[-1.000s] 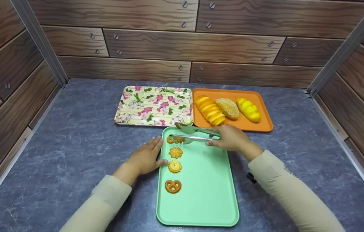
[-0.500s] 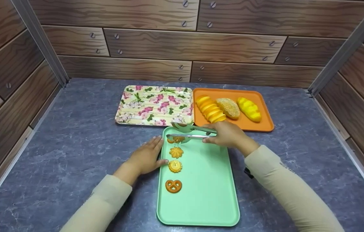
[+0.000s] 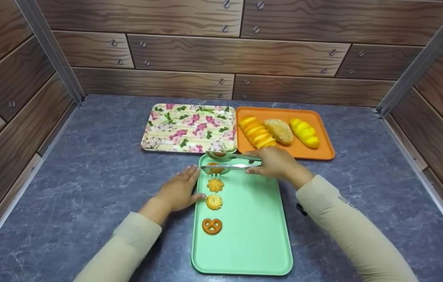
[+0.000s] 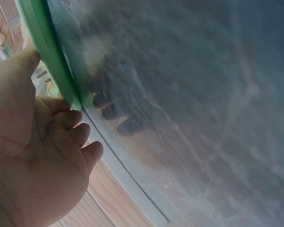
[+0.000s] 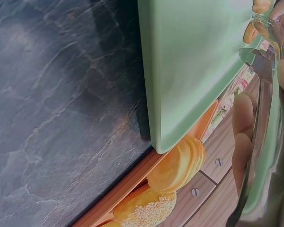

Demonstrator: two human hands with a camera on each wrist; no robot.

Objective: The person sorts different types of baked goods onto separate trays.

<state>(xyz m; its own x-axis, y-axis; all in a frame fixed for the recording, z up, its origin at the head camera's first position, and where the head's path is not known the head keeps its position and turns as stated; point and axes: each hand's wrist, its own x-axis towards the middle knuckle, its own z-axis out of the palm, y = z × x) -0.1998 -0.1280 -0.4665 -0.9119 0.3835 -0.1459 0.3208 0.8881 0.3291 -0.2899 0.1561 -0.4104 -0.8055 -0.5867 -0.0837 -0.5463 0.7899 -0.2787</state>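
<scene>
In the head view my right hand [image 3: 272, 162] grips silvery metal tongs [image 3: 239, 167] near the far end of the light green tray [image 3: 249, 227]. Their spread tips, one of them pronged, stand over an orange-brown cookie [image 3: 215, 169] that they partly hide; contact cannot be told. Nearer along the tray's left side lie a star-shaped cookie [image 3: 215, 185], a round yellow-centred cookie [image 3: 214, 201] and a pretzel [image 3: 211, 226]. My left hand [image 3: 178, 190] rests against the tray's left rim, thumb at the edge near the round cookie.
Behind stands a flowered tray [image 3: 190, 129], touching an orange tray [image 3: 319, 154]. On the orange one lie a sliced-looking loaf [image 3: 256, 132], a seeded bun [image 3: 278, 131] and a yellow braided bread [image 3: 304, 133]. Wood-patterned walls [image 3: 190, 55] enclose the dark marbled table [image 3: 88, 156].
My right hand has shifted a little to the left with the tongs, whose tips now sit further over the far cookie. The left hand stays at the tray's rim.
</scene>
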